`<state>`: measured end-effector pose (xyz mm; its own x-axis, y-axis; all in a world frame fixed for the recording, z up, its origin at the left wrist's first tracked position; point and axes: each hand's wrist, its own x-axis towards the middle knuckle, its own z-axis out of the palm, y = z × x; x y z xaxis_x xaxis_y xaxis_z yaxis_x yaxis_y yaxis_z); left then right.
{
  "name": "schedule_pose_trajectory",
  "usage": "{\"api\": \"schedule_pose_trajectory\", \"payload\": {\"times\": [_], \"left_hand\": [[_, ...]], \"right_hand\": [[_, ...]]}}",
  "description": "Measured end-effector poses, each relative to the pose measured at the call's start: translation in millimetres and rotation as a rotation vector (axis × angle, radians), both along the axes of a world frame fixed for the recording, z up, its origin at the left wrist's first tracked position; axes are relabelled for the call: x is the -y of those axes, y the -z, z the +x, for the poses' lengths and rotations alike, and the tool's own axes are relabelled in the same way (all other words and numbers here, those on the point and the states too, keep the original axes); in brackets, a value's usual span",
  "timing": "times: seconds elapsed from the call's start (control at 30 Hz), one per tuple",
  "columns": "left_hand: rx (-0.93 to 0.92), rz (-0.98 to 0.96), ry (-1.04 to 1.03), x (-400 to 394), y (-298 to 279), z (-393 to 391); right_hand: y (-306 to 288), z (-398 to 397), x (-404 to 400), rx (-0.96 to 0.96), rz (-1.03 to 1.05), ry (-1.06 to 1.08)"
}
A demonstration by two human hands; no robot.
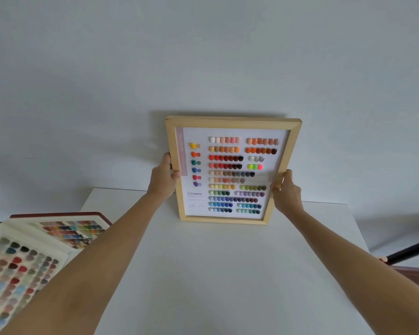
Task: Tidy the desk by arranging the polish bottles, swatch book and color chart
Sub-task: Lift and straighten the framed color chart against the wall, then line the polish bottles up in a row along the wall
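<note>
- One view only, from the head camera: both hands hold up the wooden-framed color chart (pixel 230 172), a white card of glossy nail tips under a pale wood frame.
- The left hand (pixel 163 176) closes round the frame's left rail, thumb on the front; the right hand (pixel 286 192) closes round the right rail.
- The chart stands nearly upright at the far edge of the white desk (pixel 218 274), close to the grey wall (pixel 203 56); whether its bottom rail touches the desk or its top touches the wall, I cannot tell.
- By my reading, the chart is partway placed, being propped against the wall.
- One open swatch book (pixel 34 252), maroon-covered with cream pages of coloured tips, lies at the desk's left edge, overhanging; it looks not yet tidied.
- Count: one chart, one swatch book, two hands, no polish bottles in sight.
- A dark rod (pixel 409 252) crosses beyond the right edge.
</note>
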<state>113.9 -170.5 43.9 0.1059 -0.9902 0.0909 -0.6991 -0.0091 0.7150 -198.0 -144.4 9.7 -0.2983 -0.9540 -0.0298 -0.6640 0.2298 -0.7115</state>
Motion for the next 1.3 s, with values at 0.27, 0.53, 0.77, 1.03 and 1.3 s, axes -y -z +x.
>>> {"api": "schedule_pose_trajectory", "payload": {"times": [0.27, 0.53, 0.77, 1.03, 1.3], "left_hand": [[-0.073, -0.124, -0.078, -16, -6, -21], [0.01, -0.432, 0.094, -79, 14, -63], [0.0, -0.382, 0.431, -117, 38, -143], [0.072, -0.229, 0.71, -158, 71, -256], [0.174, -0.047, 0.735, -172, 98, -367]], "right_hand": [[-7, -11, -28, 0.025, 0.039, 0.047], [-14, -54, -100, 0.026, 0.113, 0.103], [-16, -121, -168, 0.033, 0.09, 0.274], [-11, -237, -221, -0.076, 0.076, 0.334], [21, -320, -214, -0.067, 0.168, 0.128]]}}
